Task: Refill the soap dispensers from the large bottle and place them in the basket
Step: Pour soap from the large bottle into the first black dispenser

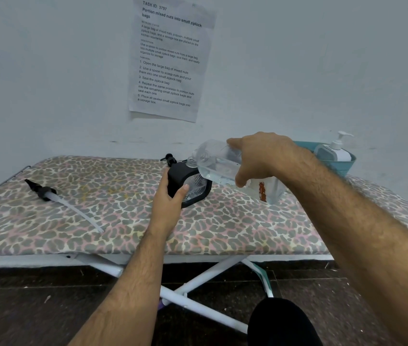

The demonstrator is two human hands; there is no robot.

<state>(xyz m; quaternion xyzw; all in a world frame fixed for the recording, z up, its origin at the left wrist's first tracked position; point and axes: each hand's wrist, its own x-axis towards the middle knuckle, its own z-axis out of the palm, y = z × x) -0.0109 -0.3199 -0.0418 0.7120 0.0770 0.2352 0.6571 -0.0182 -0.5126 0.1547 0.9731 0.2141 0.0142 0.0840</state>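
1. While the right hand (260, 158) wraps the tilted large clear plastic bottle (219, 162), its neck meets the black-framed clear soap dispenser (193, 188).
2. Curled left hand (170, 198) grips that dispenser on the leopard-print ironing board (123, 221).
3. Well right, a white pump dispenser (335, 152) stands in the teal basket (345, 166).
4. Far left lies a black pump head with tube (48, 193).

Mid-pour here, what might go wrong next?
The big bottle is tipped steeply over the black dispenser's small opening, so soap may miss or overflow onto the ironing board. Only the left hand steadies the dispenser on that padded cover; it may tip.
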